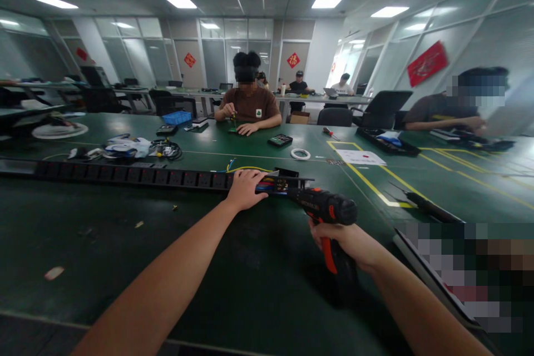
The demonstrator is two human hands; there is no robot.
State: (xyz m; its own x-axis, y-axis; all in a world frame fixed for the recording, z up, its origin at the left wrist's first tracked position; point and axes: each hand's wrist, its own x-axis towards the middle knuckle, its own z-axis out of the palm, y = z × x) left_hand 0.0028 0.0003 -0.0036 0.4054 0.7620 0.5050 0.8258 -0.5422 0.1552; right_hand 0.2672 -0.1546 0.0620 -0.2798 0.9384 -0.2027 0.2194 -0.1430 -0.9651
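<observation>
A long black power strip with a row of sockets lies across the green table. My left hand is closed over it near its right end, fingers over the far side and thumb on the near side. Just right of that hand, coloured wires and a small terminal part show in the strip's opened end. My right hand grips a black and orange cordless drill by its handle. The drill's nose points left at the terminal end; whether its tip touches is too small to tell.
Beyond the strip lie a bundle of cables, a white ring-shaped roll, a black box and a screwdriver. To the right are a paper sheet, a black tray and a black pointed tool. People sit across and at right.
</observation>
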